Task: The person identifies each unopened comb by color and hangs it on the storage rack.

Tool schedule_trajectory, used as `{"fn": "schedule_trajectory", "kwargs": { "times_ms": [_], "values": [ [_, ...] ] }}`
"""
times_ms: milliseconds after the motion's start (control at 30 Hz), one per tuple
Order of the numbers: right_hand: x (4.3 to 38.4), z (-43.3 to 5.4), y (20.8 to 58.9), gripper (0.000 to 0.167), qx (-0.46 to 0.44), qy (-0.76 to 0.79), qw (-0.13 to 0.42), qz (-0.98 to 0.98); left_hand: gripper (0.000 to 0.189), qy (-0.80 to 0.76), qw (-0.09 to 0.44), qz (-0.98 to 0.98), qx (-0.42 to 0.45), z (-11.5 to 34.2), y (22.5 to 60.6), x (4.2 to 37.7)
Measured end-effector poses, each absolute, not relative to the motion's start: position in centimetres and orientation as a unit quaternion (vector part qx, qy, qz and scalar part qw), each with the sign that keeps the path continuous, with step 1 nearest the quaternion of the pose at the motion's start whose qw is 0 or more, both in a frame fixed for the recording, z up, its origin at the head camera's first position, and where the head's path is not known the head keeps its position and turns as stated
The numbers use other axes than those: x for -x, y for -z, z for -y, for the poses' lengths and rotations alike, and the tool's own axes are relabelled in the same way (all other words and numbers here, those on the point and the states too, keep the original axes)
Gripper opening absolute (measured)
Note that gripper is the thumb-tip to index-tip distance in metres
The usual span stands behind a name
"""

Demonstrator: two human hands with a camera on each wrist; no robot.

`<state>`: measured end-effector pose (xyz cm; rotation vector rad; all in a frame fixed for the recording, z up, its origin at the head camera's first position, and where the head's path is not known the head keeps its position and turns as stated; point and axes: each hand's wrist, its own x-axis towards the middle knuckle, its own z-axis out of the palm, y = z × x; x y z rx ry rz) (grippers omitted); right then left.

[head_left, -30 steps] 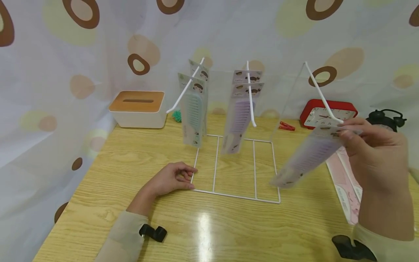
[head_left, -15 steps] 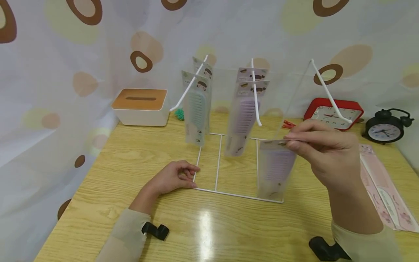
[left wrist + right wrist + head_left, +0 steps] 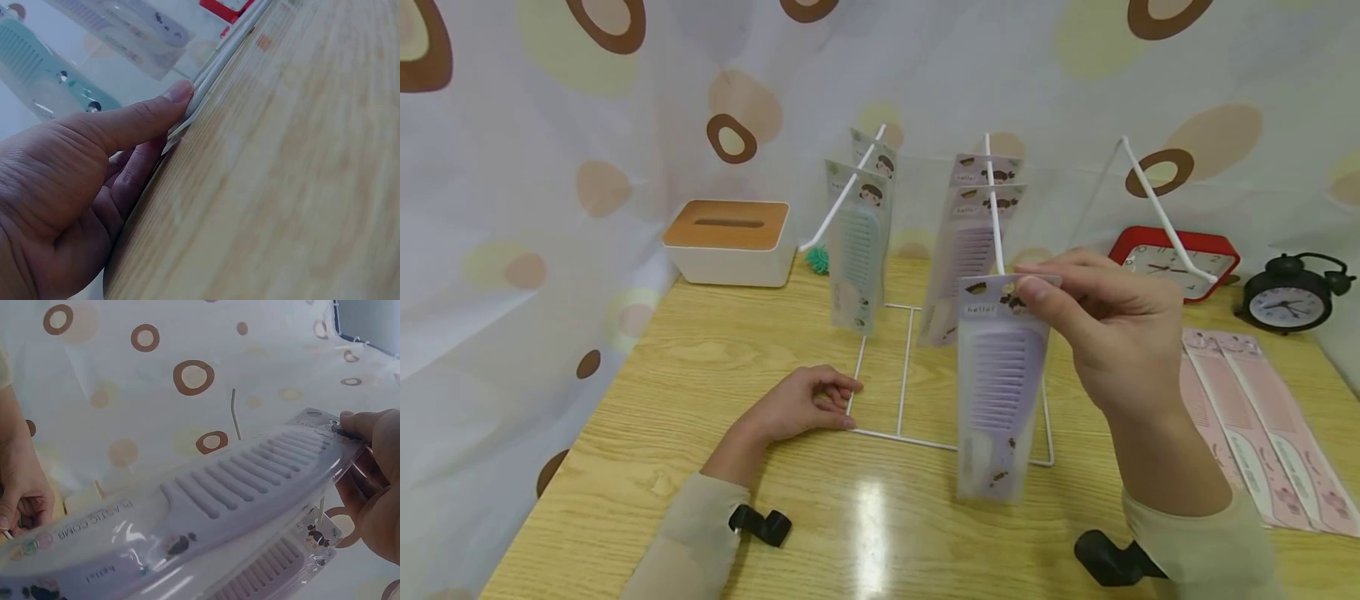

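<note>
My right hand (image 3: 1123, 333) pinches the top card of a packaged purple comb (image 3: 1000, 383) between thumb and fingers. The package hangs upright at the front end of the middle hook (image 3: 995, 212); whether the hook passes through its hole cannot be told. Behind it, purple comb packs (image 3: 967, 250) hang on that hook. Green comb packs (image 3: 856, 242) hang on the left hook (image 3: 842, 200). The right hook (image 3: 1165, 208) carries nothing. My left hand (image 3: 805, 404) grips the white wire rack (image 3: 904, 375) at its front left corner, thumb on the bar (image 3: 212, 72) in the left wrist view.
Several pink comb packs (image 3: 1247, 417) lie on the table (image 3: 737, 333) at the right. Behind them stand a red clock (image 3: 1213, 250) and a black alarm clock (image 3: 1288, 304). A tissue box (image 3: 730, 250) and a green spiky ball (image 3: 817, 260) sit at the back left.
My right hand has brought the purple comb pack leftward from beside the right hook to the middle hook's tip, turning it upright. My left hand stays on the rack's corner.
</note>
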<state>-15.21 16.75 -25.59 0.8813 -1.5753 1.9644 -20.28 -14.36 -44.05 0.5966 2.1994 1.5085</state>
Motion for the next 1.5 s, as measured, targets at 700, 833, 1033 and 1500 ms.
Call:
{"fn": "schedule_trajectory", "kwargs": {
  "times_ms": [700,833,1033,1500],
  "values": [
    [18.8,-16.7,26.1,0.011,-0.176,-0.718,0.211,0.640,0.050,-0.537,0.208,-0.788,-0.215,14.1,44.1,20.2],
    [18.9,-16.8,26.3,0.011,-0.182,-0.727,0.213,0.627,0.050,-0.533,0.207,-0.792,-0.214,14.1,44.1,20.2],
    [18.8,-17.0,26.6,0.013,-0.187,-0.718,0.214,0.636,0.050,-0.529,0.203,-0.796,-0.214,14.3,44.1,20.2],
    [18.8,-18.6,27.6,0.023,-0.179,-0.729,0.180,0.636,0.049,-0.534,0.199,-0.794,-0.211,14.3,44.2,20.3]
  ]
}}
